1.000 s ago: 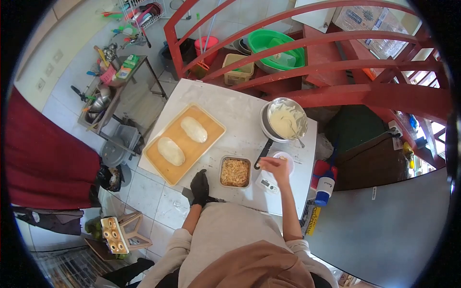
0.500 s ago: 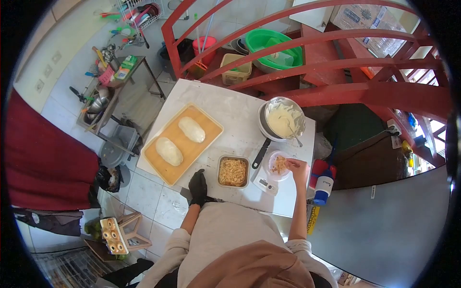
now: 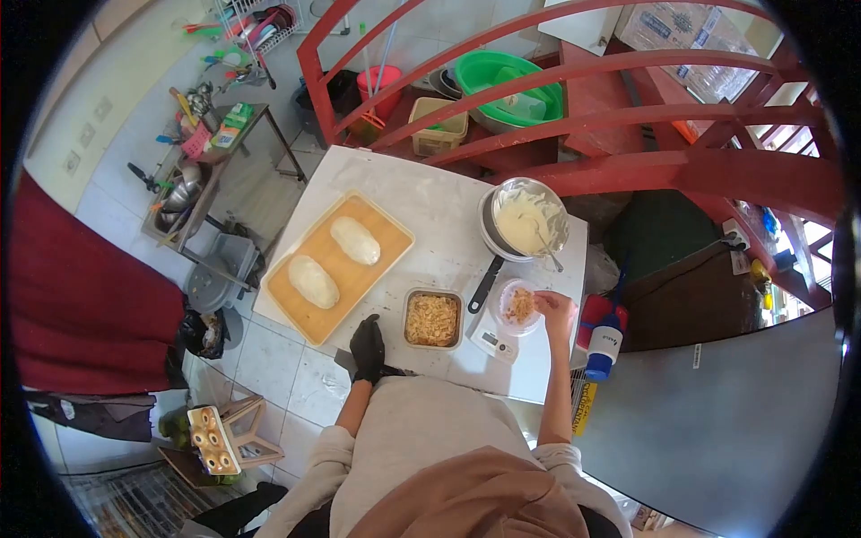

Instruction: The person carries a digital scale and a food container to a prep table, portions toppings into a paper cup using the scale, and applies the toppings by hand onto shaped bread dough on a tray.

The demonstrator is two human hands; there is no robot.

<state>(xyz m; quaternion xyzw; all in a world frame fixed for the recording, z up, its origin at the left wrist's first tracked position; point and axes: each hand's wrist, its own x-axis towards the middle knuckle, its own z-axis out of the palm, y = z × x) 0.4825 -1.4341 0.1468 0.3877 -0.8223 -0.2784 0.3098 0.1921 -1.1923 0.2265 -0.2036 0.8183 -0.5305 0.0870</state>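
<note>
My right hand [image 3: 557, 309] is over the right rim of a small clear bowl [image 3: 506, 324], its fingertips pinched together. Whatever is between those fingers is too small to make out. Golden-brown shreds [image 3: 519, 306] lie in the bowl, which sits on a white digital scale [image 3: 494, 344]. In a black glove, my left hand [image 3: 367, 350] rests at the table's near edge with its fingers stretched forward. A metal tin [image 3: 433, 319] filled with similar shreds stands between my hands. At the left, an orange-brown tray [image 3: 343, 284] with a pale rim carries two pale dough loaves [image 3: 355, 240].
A metal bowl of cream [image 3: 529, 218] with a spoon in it stands at the back right, a black handle [image 3: 485, 285] jutting toward me. Red railings [image 3: 556, 177] run behind the white table [image 3: 430, 193]. A blue-and-white bottle [image 3: 604, 350] is beyond its right edge.
My right fingers have lifted slightly from the shreds toward the bowl's rim. The shreds lie more spread out in the bowl. My left hand stays in place.
</note>
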